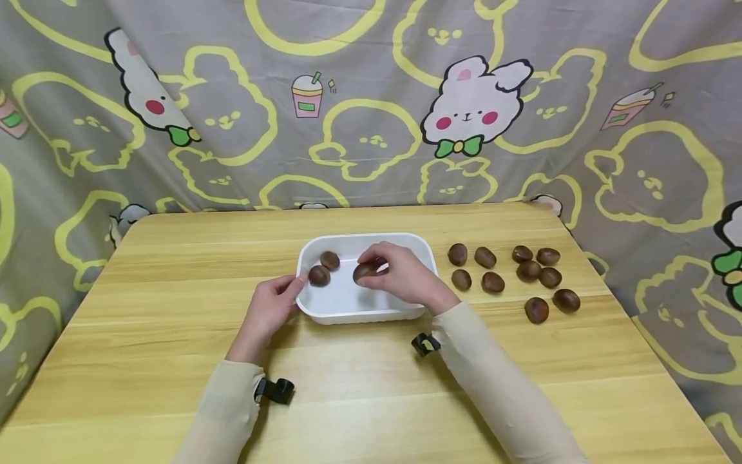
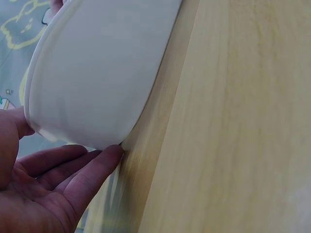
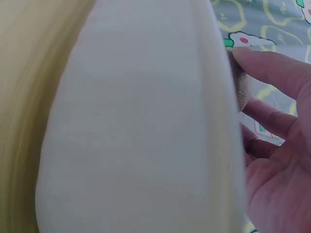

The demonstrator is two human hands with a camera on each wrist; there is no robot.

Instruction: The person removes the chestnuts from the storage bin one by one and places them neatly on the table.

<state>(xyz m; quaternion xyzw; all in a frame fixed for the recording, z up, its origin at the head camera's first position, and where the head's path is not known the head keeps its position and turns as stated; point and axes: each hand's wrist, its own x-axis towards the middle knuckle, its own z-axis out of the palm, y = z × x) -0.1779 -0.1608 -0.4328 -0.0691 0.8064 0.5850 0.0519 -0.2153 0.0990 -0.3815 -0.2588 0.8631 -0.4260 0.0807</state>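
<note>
A white tray [image 1: 348, 313] with rounded corners sits on the table, two chestnuts [image 1: 319, 276] lying near its left end. My left hand [image 1: 270, 309] holds that end, thumb at the rim and fingertips against the outer wall; the left wrist view shows these fingers [image 2: 92, 177] low on the wall. Inside the tray's outline, my right hand [image 1: 402, 274] pinches a chestnut [image 1: 365, 272] between thumb and fingers. From the right wrist, the tray's side wall hides part of this chestnut [image 3: 242, 87]. Whether it touches the tray floor I cannot tell.
Several loose chestnuts [image 1: 528, 270] lie spread on the wooden table [image 1: 348, 399] to the right of the tray. Behind the table hangs a grey curtain [image 1: 371, 77] with cartoon prints. Each sleeve carries a black wrist device [image 1: 277, 390].
</note>
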